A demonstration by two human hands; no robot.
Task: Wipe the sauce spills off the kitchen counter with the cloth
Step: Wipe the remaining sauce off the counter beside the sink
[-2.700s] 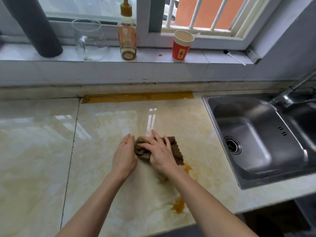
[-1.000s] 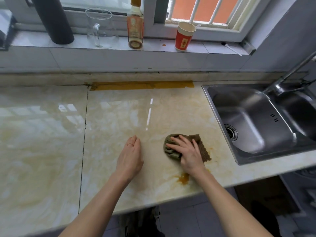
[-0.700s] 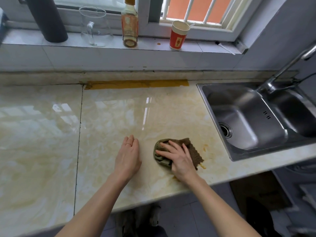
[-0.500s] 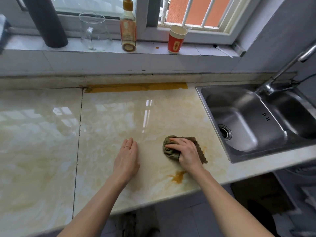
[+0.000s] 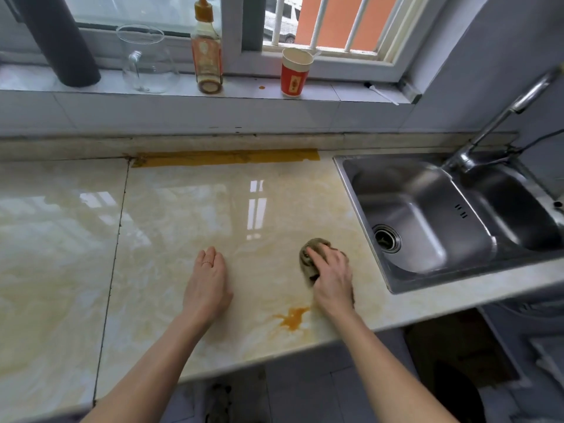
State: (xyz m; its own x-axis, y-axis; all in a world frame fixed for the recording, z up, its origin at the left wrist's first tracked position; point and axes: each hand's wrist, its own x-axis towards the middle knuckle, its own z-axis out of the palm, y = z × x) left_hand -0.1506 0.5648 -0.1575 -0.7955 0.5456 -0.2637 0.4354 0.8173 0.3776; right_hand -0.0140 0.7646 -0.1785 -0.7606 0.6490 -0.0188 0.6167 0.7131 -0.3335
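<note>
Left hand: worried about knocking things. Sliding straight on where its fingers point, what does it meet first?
The left hand likely meets only bare counter, then the yellow strip at the back.

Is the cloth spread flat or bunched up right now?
Bunched: the cloth is a small wad under the right hand, fingers curved over it.

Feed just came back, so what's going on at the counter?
The person's right hand holds a bunched cloth against the counter beside the sink. The left hand rests flat on the counter. An orange sauce spill near the front edge is not yet wiped.
</note>
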